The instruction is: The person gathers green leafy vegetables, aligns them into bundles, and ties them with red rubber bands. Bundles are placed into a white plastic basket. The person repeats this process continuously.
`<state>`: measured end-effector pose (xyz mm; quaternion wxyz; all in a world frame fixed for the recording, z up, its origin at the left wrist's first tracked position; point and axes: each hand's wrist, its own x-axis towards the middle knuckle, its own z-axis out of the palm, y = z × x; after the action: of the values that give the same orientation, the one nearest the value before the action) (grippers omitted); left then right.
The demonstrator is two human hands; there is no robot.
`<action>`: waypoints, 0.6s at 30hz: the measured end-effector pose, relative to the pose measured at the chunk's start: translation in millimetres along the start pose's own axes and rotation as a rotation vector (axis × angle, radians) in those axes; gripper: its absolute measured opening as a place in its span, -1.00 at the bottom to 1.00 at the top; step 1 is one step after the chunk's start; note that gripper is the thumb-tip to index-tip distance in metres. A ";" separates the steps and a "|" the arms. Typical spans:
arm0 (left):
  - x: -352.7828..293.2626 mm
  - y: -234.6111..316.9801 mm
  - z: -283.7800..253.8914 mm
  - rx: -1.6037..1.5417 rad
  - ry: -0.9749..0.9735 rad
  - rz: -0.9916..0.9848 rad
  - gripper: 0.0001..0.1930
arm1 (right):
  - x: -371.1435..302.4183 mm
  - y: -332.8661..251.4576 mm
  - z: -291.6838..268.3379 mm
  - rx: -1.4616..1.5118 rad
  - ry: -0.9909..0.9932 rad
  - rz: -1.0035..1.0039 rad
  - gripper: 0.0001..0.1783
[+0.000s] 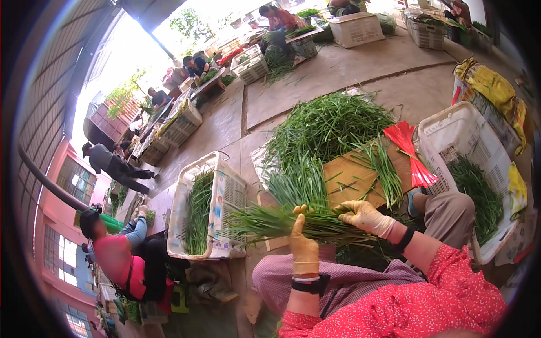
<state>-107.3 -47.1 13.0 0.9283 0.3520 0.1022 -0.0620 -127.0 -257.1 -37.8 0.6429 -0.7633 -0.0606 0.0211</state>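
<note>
In front of my lap, both gloved hands hold a loose bunch of long green chives lying crosswise. My left hand, in a yellowish glove, closes round the middle of the bunch with its thumb up. At the stalk end my right hand, gloved too, has its fingers bent over the bunch; its fingertips are partly hidden. Just beyond stands a brown board with a few chives laid on it. A large heap of chives spreads behind the board.
Red strips lie at the board's right edge. White crates with chives stand to the left and right. A yellow sack sits behind the right crate. A co-worker in pink sits at left; several others work farther back.
</note>
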 end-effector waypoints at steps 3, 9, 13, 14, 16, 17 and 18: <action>3.6 -4.2 -5.0 -0.019 0.018 -0.012 -0.72 | 1.2 2.7 -4.9 0.121 0.058 0.061 -0.69; 18.4 17.5 -18.5 -0.114 0.132 -0.010 -0.81 | -5.8 -32.9 -37.8 1.012 0.089 0.139 -0.73; 46.3 34.3 -41.9 -0.181 0.158 0.015 -0.85 | -12.9 -31.6 -58.0 1.033 0.216 0.182 -0.72; 50.3 39.7 -48.4 -0.177 0.157 0.040 -0.85 | -15.0 -25.2 -67.9 1.028 0.202 0.158 -0.72; 53.6 48.9 -50.0 -0.183 0.159 0.083 -0.85 | -24.4 -9.6 -97.6 0.994 0.201 0.166 -0.72; 54.8 53.6 -50.2 -0.218 0.174 0.083 -0.86 | -30.0 -3.2 -108.3 0.969 0.208 0.200 -0.72; 55.3 57.9 -51.2 -0.253 0.187 0.083 -0.86 | -36.2 2.5 -111.6 0.681 0.061 0.323 -0.66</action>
<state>-50.2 27.8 -0.2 0.9534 0.2405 0.1807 0.0228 -150.4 -371.0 -22.6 0.8496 -0.5060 0.0902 0.1183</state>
